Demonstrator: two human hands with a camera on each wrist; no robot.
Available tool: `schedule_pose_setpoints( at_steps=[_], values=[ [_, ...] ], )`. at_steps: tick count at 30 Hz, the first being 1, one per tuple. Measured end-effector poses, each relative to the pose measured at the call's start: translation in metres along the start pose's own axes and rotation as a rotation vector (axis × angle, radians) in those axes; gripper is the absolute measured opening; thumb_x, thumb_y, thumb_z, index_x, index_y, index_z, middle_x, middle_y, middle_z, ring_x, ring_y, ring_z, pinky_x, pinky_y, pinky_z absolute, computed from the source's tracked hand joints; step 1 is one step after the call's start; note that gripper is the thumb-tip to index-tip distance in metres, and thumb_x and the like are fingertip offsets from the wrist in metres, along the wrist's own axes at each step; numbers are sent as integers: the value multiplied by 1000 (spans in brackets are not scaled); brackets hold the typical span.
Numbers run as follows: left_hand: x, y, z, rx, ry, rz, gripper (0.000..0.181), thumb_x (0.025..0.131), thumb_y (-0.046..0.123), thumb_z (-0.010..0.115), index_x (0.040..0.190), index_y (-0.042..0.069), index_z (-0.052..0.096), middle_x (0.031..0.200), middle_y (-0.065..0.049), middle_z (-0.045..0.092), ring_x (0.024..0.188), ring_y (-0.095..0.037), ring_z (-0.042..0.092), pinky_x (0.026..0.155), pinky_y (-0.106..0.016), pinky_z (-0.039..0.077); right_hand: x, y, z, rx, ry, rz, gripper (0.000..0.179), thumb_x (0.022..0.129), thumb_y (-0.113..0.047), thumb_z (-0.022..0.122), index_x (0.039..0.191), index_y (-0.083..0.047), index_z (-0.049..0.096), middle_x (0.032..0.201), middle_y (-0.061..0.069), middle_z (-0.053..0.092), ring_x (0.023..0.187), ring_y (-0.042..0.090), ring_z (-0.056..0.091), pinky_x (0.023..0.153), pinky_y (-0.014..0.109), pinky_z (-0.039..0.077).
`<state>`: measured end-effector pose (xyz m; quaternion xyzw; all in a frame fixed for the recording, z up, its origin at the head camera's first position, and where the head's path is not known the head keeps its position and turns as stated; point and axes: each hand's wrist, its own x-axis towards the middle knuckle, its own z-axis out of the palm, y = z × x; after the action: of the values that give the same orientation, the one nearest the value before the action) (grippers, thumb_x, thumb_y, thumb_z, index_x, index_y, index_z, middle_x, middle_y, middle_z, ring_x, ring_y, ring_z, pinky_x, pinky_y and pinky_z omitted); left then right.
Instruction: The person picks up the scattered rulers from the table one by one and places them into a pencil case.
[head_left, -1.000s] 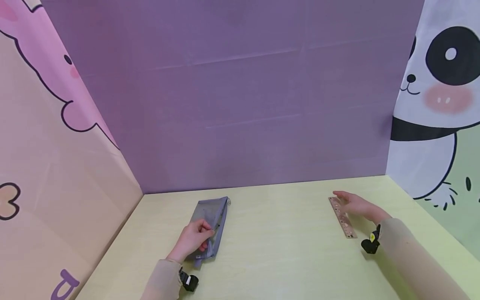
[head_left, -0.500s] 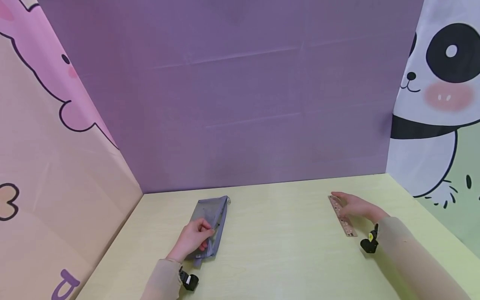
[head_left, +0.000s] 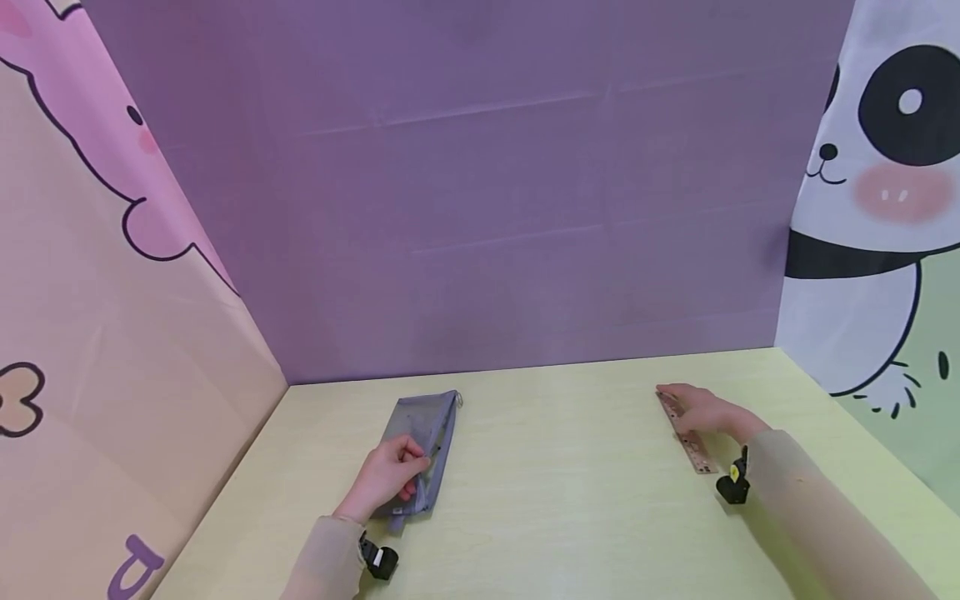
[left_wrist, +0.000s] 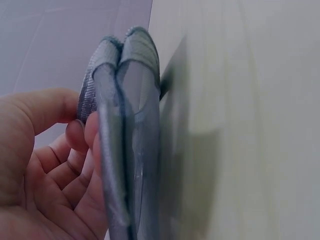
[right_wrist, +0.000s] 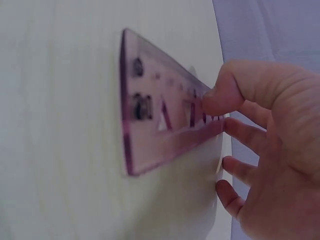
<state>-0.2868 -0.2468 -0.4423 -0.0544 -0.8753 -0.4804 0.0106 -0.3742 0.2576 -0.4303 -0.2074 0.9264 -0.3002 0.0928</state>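
Observation:
On the left of the table lies a grey-blue zippered mesh pouch (head_left: 414,418), a small ring at its far corner. My left hand (head_left: 384,473) pinches its edge band between thumb and fingers; the left wrist view shows the pouch (left_wrist: 137,100) side-on, its two layers close together. At the right, a pink see-through ruler (head_left: 699,458) with cut-out shapes lies slantwise. My right hand (head_left: 708,414) grips its far part. In the right wrist view the thumb presses the face of the ruler (right_wrist: 150,120), with fingertips along one edge; the far end is hidden.
The pale wood-look table (head_left: 555,467) stretches between the two hands. A purple cloth wall (head_left: 480,208) stands behind it, with printed panels at the left (head_left: 112,333) and right (head_left: 862,317). A small black camera sits on each wrist.
My right hand has lowered onto the ruler, its thumb and fingers closing on it. The left hand and the pouch have stayed in place.

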Motion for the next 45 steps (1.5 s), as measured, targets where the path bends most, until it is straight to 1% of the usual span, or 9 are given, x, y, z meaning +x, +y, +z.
schedule_pose_setpoints(
  at_steps=[6, 11, 18, 24, 27, 33, 37, 40, 45],
  values=[
    [1, -1, 0, 6, -2, 5, 10, 88, 8, 67, 89, 2, 59, 61, -4, 54, 49, -18, 54, 46, -32, 51, -1, 0, -5, -16, -10, 7, 83, 68, 2, 61, 143, 14, 28, 144, 40, 25, 133, 56, 22, 105, 66, 22],
    [1, 0, 0, 1, -2, 6, 9, 88, 7, 67, 88, 2, 59, 60, -4, 54, 49, -19, 54, 46, -32, 51, -2, -3, -11, -63, -28, 43, 87, 67, -3, 66, 141, 17, 26, 140, 43, 20, 127, 56, 25, 100, 68, 28],
    [1, 1, -1, 13, -3, 3, 8, 88, 6, 66, 88, 2, 59, 60, -4, 54, 49, -19, 55, 46, -31, 51, -5, -5, -15, -122, -18, 125, 76, 72, -10, 76, 133, 18, 39, 132, 41, 26, 118, 54, 35, 98, 65, 34],
    [0, 2, 1, 12, 1, -12, 8, 88, 6, 66, 88, 3, 59, 61, -4, 54, 49, -19, 54, 46, -33, 52, -4, -4, -16, -133, -49, 187, 86, 77, -17, 75, 140, 17, 28, 142, 43, 14, 129, 60, 21, 100, 69, 28],
    [0, 1, 2, 12, 0, -11, 9, 88, 6, 67, 87, 3, 59, 60, -4, 54, 49, -19, 54, 46, -33, 51, -5, -5, -18, -133, -62, 216, 86, 77, -23, 75, 140, 15, 31, 144, 43, 13, 130, 61, 18, 100, 71, 24],
    [2, 0, 2, 15, -5, -9, 8, 88, 6, 67, 87, 3, 59, 61, -3, 55, 49, -19, 54, 46, -32, 51, -8, -6, -18, -103, -43, 210, 81, 73, -23, 77, 136, 11, 38, 140, 44, 19, 126, 60, 25, 100, 71, 26],
    [2, 0, 2, 15, -8, -7, 8, 88, 6, 67, 87, 2, 59, 61, -3, 55, 49, -18, 55, 45, -31, 51, -7, -4, -14, -92, -21, 201, 82, 72, -22, 78, 134, 11, 37, 136, 42, 28, 122, 55, 32, 98, 70, 29],
    [1, 1, 2, 15, -10, -4, 9, 88, 6, 67, 88, 2, 60, 61, -3, 56, 48, -18, 55, 45, -31, 51, -6, -2, -11, -76, 12, 167, 81, 69, -17, 79, 132, 11, 35, 130, 39, 37, 114, 49, 40, 96, 66, 34],
    [0, 1, 1, 11, -7, -11, 9, 88, 6, 67, 87, 2, 59, 61, -4, 56, 49, -19, 55, 45, -31, 51, -3, -4, -7, 37, 25, 121, 80, 69, -5, 75, 132, 10, 28, 116, 28, 46, 102, 39, 47, 93, 56, 39]
  ],
)
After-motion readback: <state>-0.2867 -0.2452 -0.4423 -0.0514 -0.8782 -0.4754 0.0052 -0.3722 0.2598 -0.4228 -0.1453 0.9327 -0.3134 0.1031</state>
